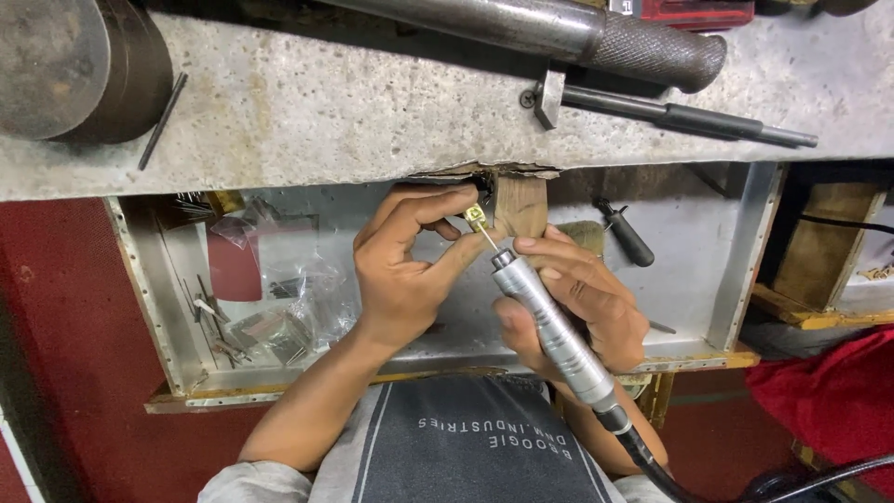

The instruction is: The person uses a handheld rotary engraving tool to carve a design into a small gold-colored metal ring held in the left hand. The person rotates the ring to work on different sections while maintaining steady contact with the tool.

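Observation:
My left hand [410,261] pinches a small yellow metal piece [476,216] between thumb and forefinger, pressed against a wooden peg [521,207] that sticks out under the bench edge. My right hand [582,298] grips a silver rotary handpiece [551,324] like a pen. Its thin bit touches the yellow piece. A black flexible shaft [652,461] runs from the handpiece down to the lower right.
A metal tray drawer [745,251] under the grey bench top [372,112] holds plastic bags, small tools and a black-handled tool [629,237]. On the bench lie a round metal block [74,65], a knurled steel handle [652,47] and a rod. Red cloth [838,391] lies at right.

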